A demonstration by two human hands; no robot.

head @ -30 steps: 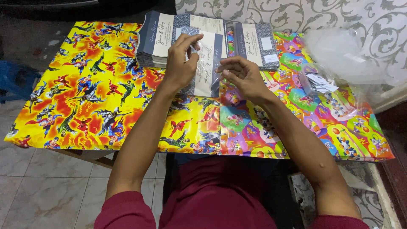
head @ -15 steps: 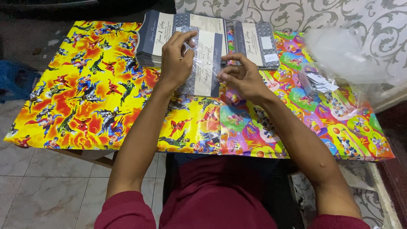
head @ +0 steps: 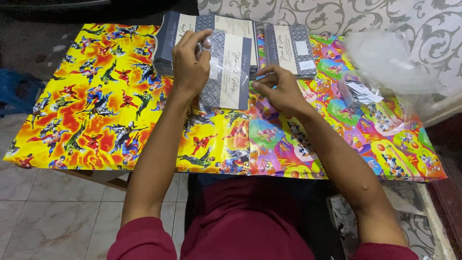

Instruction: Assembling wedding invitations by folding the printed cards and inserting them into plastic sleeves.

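Note:
My left hand (head: 190, 62) grips the top left of a grey-and-cream card in a clear plastic sleeve (head: 227, 72), held tilted above the table. At the sleeve's right edge my right hand (head: 279, 89) pinches with fingertips together; whether it touches the sleeve is hard to tell. Behind the card lies a stack of similar cards (head: 211, 29), with a second, smaller stack (head: 288, 48) to its right.
The low table (head: 86, 106) is covered with bright cartoon-print wrapping paper. A heap of clear plastic bags (head: 385, 58) and small white slips (head: 363, 91) sits at the right. Tiled floor lies to the left, a patterned wall behind.
The sleeved card has shifted slightly right and up in my left hand. My right hand has moved up to the sleeve's right edge.

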